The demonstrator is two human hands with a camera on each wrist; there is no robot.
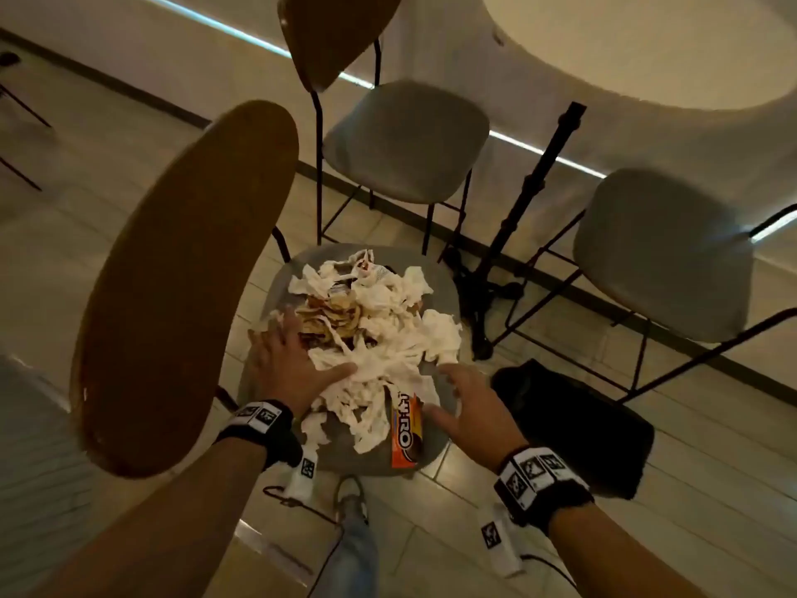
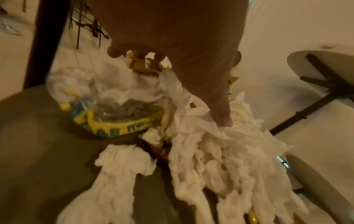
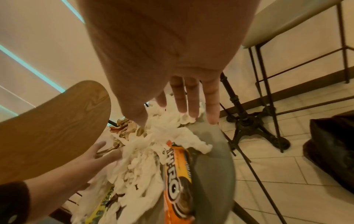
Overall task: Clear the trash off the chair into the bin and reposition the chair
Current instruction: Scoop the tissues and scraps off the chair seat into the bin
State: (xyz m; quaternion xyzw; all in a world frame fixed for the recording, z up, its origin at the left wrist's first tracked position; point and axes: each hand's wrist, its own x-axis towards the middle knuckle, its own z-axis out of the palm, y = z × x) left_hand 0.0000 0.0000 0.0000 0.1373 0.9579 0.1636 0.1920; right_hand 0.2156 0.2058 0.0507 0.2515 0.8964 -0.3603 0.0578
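A chair with a grey seat [image 1: 431,269] and a wooden back [image 1: 181,295] stands in front of me. On the seat lies a heap of white tissues [image 1: 388,338], crumpled brown paper [image 1: 332,317] and an orange biscuit wrapper [image 1: 405,433]. A clear yellow-and-blue packet [image 2: 114,121] shows in the left wrist view. My left hand [image 1: 310,347] rests spread on the heap's left side, thumb on the tissues [image 2: 210,151]. My right hand [image 1: 448,390] hovers with straight fingers over the heap's right edge, above the wrapper [image 3: 178,174]. A black bin bag [image 1: 573,425] sits on the floor to the right.
Two more grey chairs [image 1: 405,140] [image 1: 664,252] stand behind, by a round white table [image 1: 647,45] with a black cast base [image 1: 487,295]. My shoe [image 1: 351,498] is under the seat's near edge. The floor is pale tile.
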